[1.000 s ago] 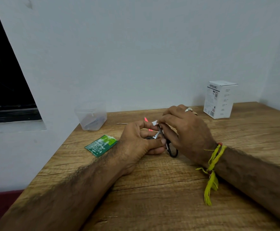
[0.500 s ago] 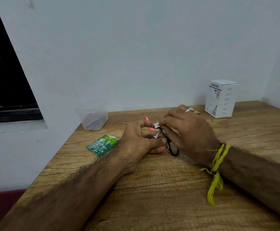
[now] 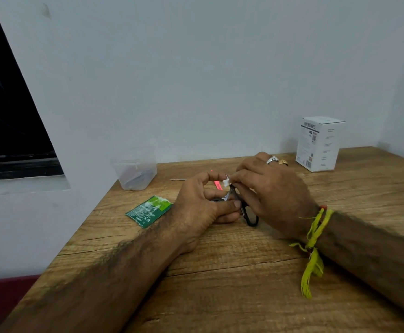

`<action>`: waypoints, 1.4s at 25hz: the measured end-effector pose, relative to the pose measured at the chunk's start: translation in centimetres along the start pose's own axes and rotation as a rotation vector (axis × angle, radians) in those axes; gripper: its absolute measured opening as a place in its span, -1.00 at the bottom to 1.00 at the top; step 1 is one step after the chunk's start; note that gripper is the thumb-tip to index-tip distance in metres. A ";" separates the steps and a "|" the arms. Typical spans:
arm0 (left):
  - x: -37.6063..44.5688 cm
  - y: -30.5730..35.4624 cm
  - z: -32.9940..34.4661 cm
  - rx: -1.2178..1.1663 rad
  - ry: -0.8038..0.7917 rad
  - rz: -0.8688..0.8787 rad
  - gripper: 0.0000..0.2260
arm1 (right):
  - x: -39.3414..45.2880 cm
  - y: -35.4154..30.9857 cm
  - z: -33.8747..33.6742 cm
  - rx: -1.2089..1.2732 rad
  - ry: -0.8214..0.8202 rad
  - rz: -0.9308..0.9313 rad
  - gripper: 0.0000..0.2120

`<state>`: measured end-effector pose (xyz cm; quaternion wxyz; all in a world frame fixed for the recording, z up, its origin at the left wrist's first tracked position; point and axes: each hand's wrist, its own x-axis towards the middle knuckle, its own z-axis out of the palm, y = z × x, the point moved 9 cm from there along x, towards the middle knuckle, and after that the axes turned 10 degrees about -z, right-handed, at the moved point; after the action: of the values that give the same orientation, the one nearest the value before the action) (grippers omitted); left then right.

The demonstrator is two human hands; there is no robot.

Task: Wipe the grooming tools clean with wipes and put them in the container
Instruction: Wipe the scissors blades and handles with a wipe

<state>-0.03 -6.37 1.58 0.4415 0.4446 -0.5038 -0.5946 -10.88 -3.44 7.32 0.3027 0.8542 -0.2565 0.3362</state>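
We see both hands meeting over the middle of the wooden counter (image 3: 220, 296). The left hand (image 3: 202, 207) rests on the counter with its fingers curled round the handle end of a small pair of scissors (image 3: 243, 207); one black handle loop shows just below the hands, and the thumb lies along the handle. The right hand (image 3: 273, 191) pinches a small white wipe (image 3: 226, 182) between thumb and fingertips, held against the upper part of the scissors blades. The blades point up and away from us; how far they are spread we cannot tell.

A silver ring (image 3: 272, 159) sits on a right-hand finger, and a yellow thread band (image 3: 316, 234) is tied round the right wrist, its loose ends hanging down.

Behind the hands a pink tool (image 3: 217, 185) lies on the counter, partly hidden, and a thin metal tool (image 3: 178, 179) lies to its left. The clear container (image 3: 135, 168) stands at the back left corner against the wall, with some dark things inside that are too blurred to name. A green sachet (image 3: 149, 211) lies flat near the left edge, just beside the left wrist. A white box (image 3: 320, 143) stands upright at the back right, well apart from the hands.
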 end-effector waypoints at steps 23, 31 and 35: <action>0.0 0.4 -0.4 0.013 0.037 0.053 -0.55 | 0.2 0.0 -0.9 0.033 0.055 0.040 -0.84; 0.2 0.2 -0.8 -0.013 0.042 0.033 -0.53 | -0.2 -0.1 0.8 0.082 -0.057 0.025 -0.74; 0.6 0.3 -1.0 -0.032 0.050 0.026 -0.65 | -0.4 0.3 1.1 0.147 -0.030 0.036 -0.78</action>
<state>0.80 -7.13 1.71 0.4687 0.4456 -0.4886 -0.5856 -10.89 -4.30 6.43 0.2289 0.8743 -0.2510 0.3467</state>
